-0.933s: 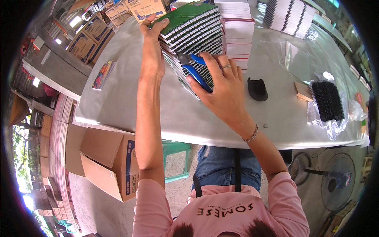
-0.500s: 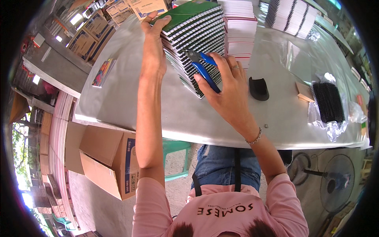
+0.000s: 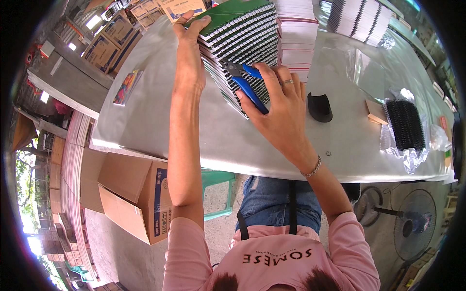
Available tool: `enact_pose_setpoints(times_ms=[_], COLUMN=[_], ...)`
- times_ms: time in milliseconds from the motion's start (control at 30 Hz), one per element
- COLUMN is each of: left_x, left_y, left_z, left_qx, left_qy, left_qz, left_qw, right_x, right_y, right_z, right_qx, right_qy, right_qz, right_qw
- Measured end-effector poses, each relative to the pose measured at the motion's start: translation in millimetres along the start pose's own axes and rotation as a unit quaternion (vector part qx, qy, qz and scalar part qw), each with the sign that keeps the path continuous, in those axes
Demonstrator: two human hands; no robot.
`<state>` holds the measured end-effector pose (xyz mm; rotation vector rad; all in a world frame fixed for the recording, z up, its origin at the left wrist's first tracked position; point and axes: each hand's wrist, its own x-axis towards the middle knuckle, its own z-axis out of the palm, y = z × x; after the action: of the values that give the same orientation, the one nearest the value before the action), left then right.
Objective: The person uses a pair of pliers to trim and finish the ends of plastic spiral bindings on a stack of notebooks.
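R hand [image 3: 284,106] + blue-handled cutters [image 3: 248,92] had shifted slightly toward 9 o'clock across the coiled side of the notebook stack [image 3: 242,39] since the prev frame. Nearest the wearer (12 = ahead): pink shirt [image 3: 276,257] & jeans [image 3: 276,206]. Just beyond, an open carton [image 3: 128,216] sat at 10, a green stool [image 3: 218,180] at 11, a fan [image 3: 415,225] approx. 2–3. Table [image 3: 242,150] came next, w/ a tiny ring [image 3: 328,153] near its close edge. Black coil bundle [image 3: 404,125] lay at 1–2 on silvery wrap [image 3: 411,165], wood pcs [image 3: 376,111] beside it; a curved black pc [image 3: 320,109] was near the R hand. Cutters were pinched btwn thumb & fingers, handles apart, jaws at the stack's coils, approx. 12; couldn't tell if they touched wire. L hand [image 3: 189,36] cupped the stack's left corner, thumb on the green cover [image 3: 228,15], index spread away; other fingers hidden, so couldn't tell their grip. Pink-edged pile [image 3: 297,46] stood just right of the stack; coil-bound white pages [image 3: 359,22] farther off, approx. 1. Brown boxes [image 3: 116,34] were stacked far off at 11.
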<state>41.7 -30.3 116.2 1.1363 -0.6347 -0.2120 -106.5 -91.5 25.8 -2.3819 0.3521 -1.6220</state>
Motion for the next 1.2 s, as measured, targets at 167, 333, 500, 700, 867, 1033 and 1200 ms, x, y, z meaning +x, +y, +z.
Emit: enact_pose_setpoints(times_ms=[167,333,500,700,867,1033,1200], left_x=[0,-1,1,4,-16,-15,-14], left_y=[-1,0,-2,-1,8,9,8], left_z=[-3,0,0,-1,21,23,10], left_qx=[0.003,0.001,0.001,0.003,0.096,0.094,0.064], left_qy=[0.006,0.001,0.009,0.006,0.044,0.046,-0.008], left_qz=[0.002,0.002,-0.002,0.01,0.035,0.037,0.042], left_qw=[1.0,1.0,1.0,1.0,0.994,0.994,0.997], right_x=[10,11,-6,-8,10,-10,-17], right_y=[-5,2,3,6,13,10,5], right_z=[-15,-19,-8,1,-19,-2,-2], right_qx=[0.305,0.288,0.049,0.023,0.425,0.145,0.045], right_qy=[-0.241,-0.169,-0.035,-0.017,-0.346,-0.093,-0.066], right_qz=[0.259,0.192,0.035,-0.007,0.368,0.077,0.043], right_qw=[0.884,0.923,0.998,1.0,0.751,0.982,0.996])
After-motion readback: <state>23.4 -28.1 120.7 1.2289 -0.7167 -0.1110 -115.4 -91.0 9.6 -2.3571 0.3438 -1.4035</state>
